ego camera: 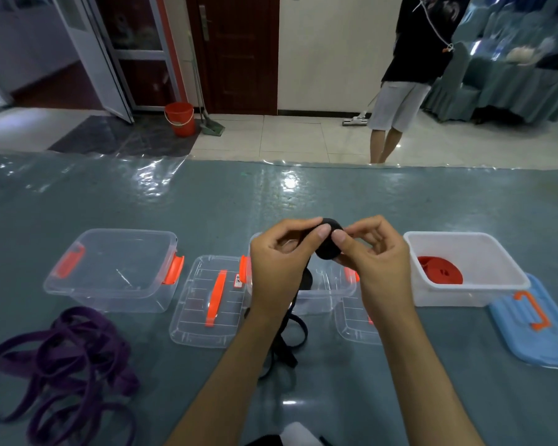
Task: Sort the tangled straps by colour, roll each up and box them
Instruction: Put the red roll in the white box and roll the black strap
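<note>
Both hands hold a partly rolled black strap (326,249) above the table. My left hand (281,255) pinches the roll from the left, and my right hand (374,252) pinches it from the right. The strap's loose tail (290,342) hangs down between my forearms onto the table. A tangled purple strap (62,358) lies at the near left. A rolled red strap (440,270) sits inside the white box (471,289) on the right. One clear box (110,272) stands at the left; another clear box (329,294) is behind my hands.
A clear lid with an orange handle (210,304) lies between the clear boxes; a second clear lid (355,323) lies under my right forearm. A blue lid (538,323) rests at the right. Beyond the table's far edge a person (406,75) mops; an orange bucket (179,119) stands on the floor.
</note>
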